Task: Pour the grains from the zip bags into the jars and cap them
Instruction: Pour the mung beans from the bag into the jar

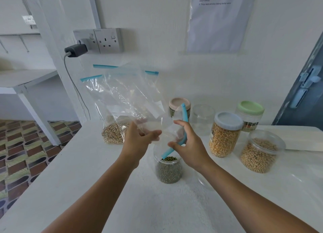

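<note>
Left hand [139, 136] fingers [153, 133] pinch the upended zip bag [125, 96] mid-frame; right hand [185, 141] grips its blue zip mouth over the open jar [168, 168] of green grains. Bag looks empty: light, limp, slippery film, best held at the stiffer zip strip. White worktop [87, 180], plain wall, patterned floor at left.

Plain utility room — wall sockets [104, 40], patterned floor tiles [26, 145], white counter [104, 189]
</note>
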A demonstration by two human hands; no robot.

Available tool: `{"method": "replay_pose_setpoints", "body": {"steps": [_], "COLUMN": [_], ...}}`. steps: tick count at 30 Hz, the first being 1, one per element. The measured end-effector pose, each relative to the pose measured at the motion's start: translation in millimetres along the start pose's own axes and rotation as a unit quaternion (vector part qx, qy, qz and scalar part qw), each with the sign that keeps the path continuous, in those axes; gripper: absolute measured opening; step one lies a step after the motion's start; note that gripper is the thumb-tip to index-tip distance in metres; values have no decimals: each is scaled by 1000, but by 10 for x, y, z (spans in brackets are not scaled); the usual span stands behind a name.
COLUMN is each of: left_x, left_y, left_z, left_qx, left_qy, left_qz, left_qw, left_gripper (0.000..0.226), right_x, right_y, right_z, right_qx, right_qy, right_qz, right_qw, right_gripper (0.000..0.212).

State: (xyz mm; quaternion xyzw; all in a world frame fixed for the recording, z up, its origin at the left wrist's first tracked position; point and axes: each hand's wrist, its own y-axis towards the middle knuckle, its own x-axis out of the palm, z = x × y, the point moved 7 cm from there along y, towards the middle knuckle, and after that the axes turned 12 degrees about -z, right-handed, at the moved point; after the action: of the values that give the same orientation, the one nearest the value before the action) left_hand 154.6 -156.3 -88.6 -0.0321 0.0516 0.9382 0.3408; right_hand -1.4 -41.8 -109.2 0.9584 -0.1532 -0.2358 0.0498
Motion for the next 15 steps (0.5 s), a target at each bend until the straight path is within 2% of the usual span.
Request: {"method": "replay_pose_setpoints", "body": {"steps": [4,11,15], "left_x": [39,-30,-120], "left_y": [-30,-24,-58], "left_z": [-25,-14,26], "left_qx": [-2,-10,0], "left_qy": [-21,-34,-78], "left_qz": [-9,-18,-22], "left_qw": [1000,999,997], "left_gripper": [60,58,79], "right_x": [16,-19,-6], "right_y": [2,-7,-13], "right_z": [14,23,23], "right_qx": [-17,1,9], "right_qy": [-18,-10,-17], "right_qz": [-6,0,-14], "right_qw": [1000,1000,1000], "right_gripper": [58,59,59]}}
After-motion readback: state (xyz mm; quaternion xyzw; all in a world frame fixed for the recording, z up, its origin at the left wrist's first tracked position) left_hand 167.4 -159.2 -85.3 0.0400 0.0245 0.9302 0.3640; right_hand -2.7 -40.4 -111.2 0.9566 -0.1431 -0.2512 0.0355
